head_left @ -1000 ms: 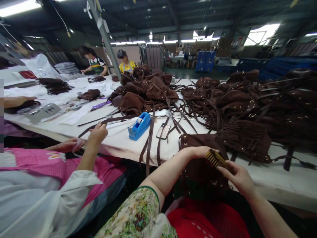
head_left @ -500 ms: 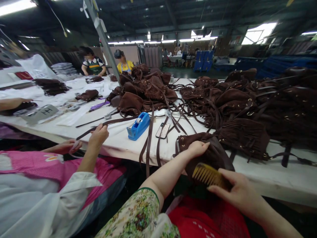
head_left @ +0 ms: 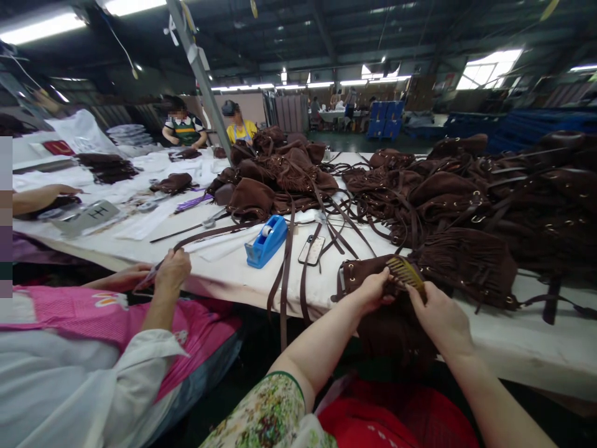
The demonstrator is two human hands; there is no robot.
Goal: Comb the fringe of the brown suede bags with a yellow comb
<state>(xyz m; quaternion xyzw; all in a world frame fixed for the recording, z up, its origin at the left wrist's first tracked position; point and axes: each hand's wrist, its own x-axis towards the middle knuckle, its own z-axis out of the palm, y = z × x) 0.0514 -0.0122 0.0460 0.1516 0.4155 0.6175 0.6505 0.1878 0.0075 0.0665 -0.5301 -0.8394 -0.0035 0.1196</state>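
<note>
Right hand (head_left: 441, 314): right of the frame's lower centre; thumb and fingers close on the lower-right end of a yellow-brown comb (head_left: 405, 274).
Left hand (head_left: 375, 292): to the picture-left of the comb; its bent fingers appear to pinch dark material of the brown bag (head_left: 392, 326).
Comb: its long axis slants from upper left to lower right, its free end just beside the left fingertips; whether they touch cannot be told.
Brown bag: right of centre, beneath both hands, part on the table (head_left: 489, 336) and part hanging over its front edge; its inside is hidden.
Fringed bag (head_left: 466, 267): just right of the comb, lying on the table.
Phone (head_left: 311, 249): centre of the frame, a dark strap across it.
Tape dispenser (head_left: 261, 249): blue, left of the phone, bearing a roll of tape.
Bag heaps: one at upper centre (head_left: 280, 174), one at right (head_left: 438, 193); what the bags contain does not show.
Co-worker's hand (head_left: 172, 274): left, at a strap (head_left: 219, 230).
White plastic bag (head_left: 77, 134): upper left, contents unclear.
Blue crates (head_left: 385, 118): upper right of centre, insides unseen.
</note>
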